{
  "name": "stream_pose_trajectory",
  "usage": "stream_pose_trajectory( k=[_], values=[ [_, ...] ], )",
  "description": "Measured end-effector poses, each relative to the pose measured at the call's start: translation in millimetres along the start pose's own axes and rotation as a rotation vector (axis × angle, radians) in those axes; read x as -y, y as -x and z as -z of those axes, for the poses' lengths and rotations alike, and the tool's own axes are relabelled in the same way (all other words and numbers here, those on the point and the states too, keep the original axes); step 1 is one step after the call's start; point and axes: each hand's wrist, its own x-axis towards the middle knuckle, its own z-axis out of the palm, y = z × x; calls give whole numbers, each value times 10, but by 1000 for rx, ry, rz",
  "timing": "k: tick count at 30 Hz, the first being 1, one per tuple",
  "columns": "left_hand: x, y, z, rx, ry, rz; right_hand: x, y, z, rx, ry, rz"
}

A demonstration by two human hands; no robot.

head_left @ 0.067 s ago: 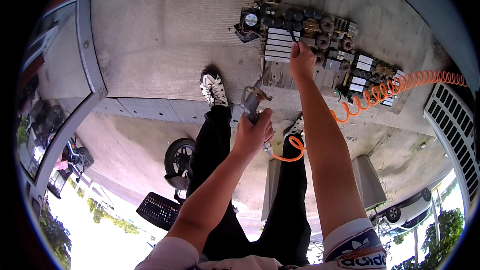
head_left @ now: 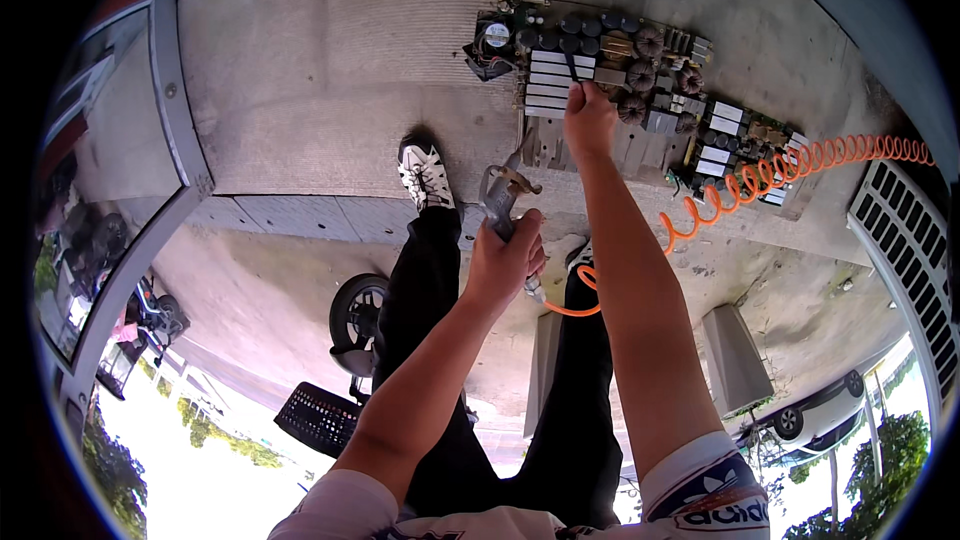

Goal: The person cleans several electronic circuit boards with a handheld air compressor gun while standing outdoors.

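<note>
My left hand (head_left: 505,255) is wrapped round the grip of a grey air tool (head_left: 505,195) with a long pointed metal tip. Its tip points up and away, ending short of a large circuit board (head_left: 560,103). Further ahead, my right hand (head_left: 590,122) is closed on a slim dark tool (head_left: 571,62), whose kind I cannot make out. That tool reaches over the board's white-topped heat sink, beside several black capacitors (head_left: 570,24) and copper coils (head_left: 641,77). An orange coiled hose (head_left: 572,312) leads from the air tool's lower end and passes behind my right forearm.
A second circuit board (head_left: 727,135) lies to the right. The hose coils (head_left: 850,153) run off to the far right, by a grey slatted panel (head_left: 905,225). My shoes (head_left: 425,172) are on the concrete. A wheel (head_left: 358,312) and black basket (head_left: 316,418) are at lower left.
My right hand has shifted slightly left along with the slim dark tool. The left hand keeps its hold on the air tool, nearly still.
</note>
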Motion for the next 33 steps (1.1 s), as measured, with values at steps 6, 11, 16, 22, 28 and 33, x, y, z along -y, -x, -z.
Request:
stream_pose_trajectory(
  k=[6, 11, 16, 22, 28, 33],
  values=[
    [-13, -21, 104, 14, -31, -5, -57, -154, 132, -29, -19, -9],
    [93, -34, 169, 22, -16, 38, -57, 65, 104, 176, 40, 137],
    [80, -26, 136, 41, 0, 15, -136, 16, 133, 17, 11, 85],
    [113, 6, 99, 2, 48, 11, -226, 25, 187, 171, 13, 154],
    [127, -31, 138, 12, 3, 8, -272, 151, 213, 326, 115, 248],
    [120, -17, 179, 19, -3, 15, -170, -149, 367, 247, 133, 147]
  ],
)
